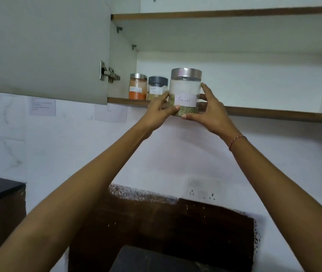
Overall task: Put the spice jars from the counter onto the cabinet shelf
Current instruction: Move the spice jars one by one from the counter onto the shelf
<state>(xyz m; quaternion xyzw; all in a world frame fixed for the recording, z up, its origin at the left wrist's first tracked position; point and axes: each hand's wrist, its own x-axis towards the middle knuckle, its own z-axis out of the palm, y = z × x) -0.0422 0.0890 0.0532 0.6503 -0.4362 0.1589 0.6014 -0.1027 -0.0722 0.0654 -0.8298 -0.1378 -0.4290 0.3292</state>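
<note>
Both hands lift a jar to the cabinet shelf.
Left hand [159, 110] and right hand [209, 111] clasp the clear steel-lidded "Fennel" jar [185, 91] at the brown-edged shelf [274, 114].

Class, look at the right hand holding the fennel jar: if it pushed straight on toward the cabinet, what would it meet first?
Probably the shelf's front edge, since the right hand holds the fennel jar partly below it; depth is unclear.

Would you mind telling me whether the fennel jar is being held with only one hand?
No, both hands grip the fennel jar: the left hand on its left side and the right hand on its right.
</note>
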